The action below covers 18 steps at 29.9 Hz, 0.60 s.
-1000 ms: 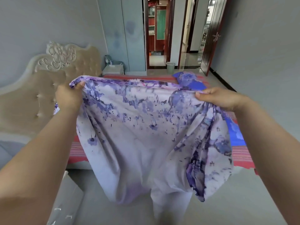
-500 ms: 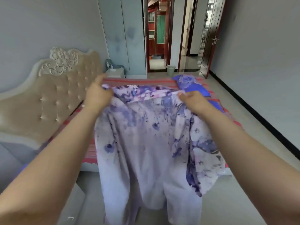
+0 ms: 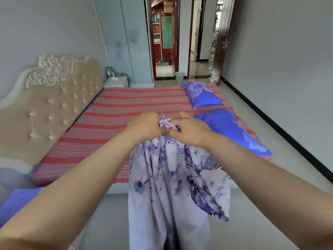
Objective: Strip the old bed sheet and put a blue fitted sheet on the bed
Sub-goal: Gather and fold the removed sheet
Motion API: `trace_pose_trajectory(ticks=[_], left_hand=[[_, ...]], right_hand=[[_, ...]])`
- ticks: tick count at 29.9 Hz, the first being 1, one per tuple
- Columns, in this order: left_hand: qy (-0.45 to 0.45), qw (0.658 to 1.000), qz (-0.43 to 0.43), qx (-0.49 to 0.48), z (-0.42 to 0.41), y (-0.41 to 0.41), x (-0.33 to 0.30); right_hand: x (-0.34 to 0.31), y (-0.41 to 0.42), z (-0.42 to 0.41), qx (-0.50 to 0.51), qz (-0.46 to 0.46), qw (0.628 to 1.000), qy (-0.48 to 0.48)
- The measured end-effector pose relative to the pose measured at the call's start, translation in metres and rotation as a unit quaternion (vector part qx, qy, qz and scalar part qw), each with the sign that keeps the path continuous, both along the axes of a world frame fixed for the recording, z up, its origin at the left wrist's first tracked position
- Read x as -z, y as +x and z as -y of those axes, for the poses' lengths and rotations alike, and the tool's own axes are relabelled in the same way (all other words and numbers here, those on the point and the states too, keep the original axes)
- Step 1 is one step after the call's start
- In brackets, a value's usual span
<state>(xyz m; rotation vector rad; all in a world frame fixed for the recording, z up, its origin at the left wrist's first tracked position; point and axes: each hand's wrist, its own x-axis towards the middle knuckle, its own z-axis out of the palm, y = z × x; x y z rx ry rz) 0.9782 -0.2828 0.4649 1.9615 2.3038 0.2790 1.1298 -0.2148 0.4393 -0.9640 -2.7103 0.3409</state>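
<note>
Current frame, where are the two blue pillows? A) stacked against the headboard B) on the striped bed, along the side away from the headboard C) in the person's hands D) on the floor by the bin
B: both blue pillows lie on the red striped bed, on the side away from the headboard; the hands hold the floral sheet instead.

Two hands, left (image 3: 146, 126) and right (image 3: 191, 130), meet before the bed (image 3: 111, 123), a sheet (image 3: 173, 186) hanging below; headboard (image 3: 48, 109) left, pillows (image 3: 202, 95) right, doorway (image 3: 163, 38) behind.
</note>
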Motion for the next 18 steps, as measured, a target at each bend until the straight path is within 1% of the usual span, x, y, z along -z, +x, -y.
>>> trace_pose_trajectory(ticks=[2, 3, 4, 6, 8, 9, 11, 12, 13, 15, 17, 18], left_hand=[[0.028, 0.999, -0.009, -0.020, -0.001, -0.002, 0.001], [0.042, 0.999, -0.007, -0.032, -0.001, -0.004, -0.001], [0.058, 0.997, -0.006, -0.041, 0.000, -0.009, -0.004], [0.090, 0.994, 0.000, -0.056, 0.000, -0.019, -0.011], [0.122, 0.990, 0.015, -0.070, -0.001, -0.030, -0.017], [0.133, 0.988, 0.018, -0.075, -0.002, -0.034, -0.020], [0.145, 0.987, 0.021, -0.070, -0.006, -0.042, -0.023], [0.146, 0.987, 0.024, -0.066, -0.008, -0.046, -0.024], [0.148, 0.987, 0.025, -0.064, -0.009, -0.048, -0.024], [0.151, 0.986, 0.025, -0.071, -0.010, -0.054, -0.021], [0.154, 0.983, 0.028, -0.096, -0.010, -0.063, -0.017], [0.154, 0.981, 0.028, -0.114, -0.010, -0.068, -0.014]], right_hand=[[0.019, 0.016, -0.005, 0.038, 0.084, 0.993, 0.070], [0.033, 0.025, -0.009, 0.058, 0.127, 0.987, 0.082], [0.049, 0.034, -0.014, 0.082, 0.172, 0.979, 0.068], [0.084, 0.057, -0.022, 0.131, 0.254, 0.958, -0.001], [0.119, 0.078, -0.026, 0.173, 0.302, 0.936, -0.048], [0.133, 0.087, -0.028, 0.185, 0.305, 0.933, -0.057], [0.147, 0.099, -0.033, 0.199, 0.279, 0.939, -0.043], [0.148, 0.100, -0.034, 0.201, 0.259, 0.945, -0.012], [0.147, 0.099, -0.035, 0.199, 0.221, 0.954, 0.040], [0.143, 0.099, -0.039, 0.188, 0.152, 0.959, 0.144], [0.143, 0.108, -0.043, 0.157, 0.043, 0.960, 0.229], [0.142, 0.113, -0.045, 0.124, -0.017, 0.954, 0.271]])
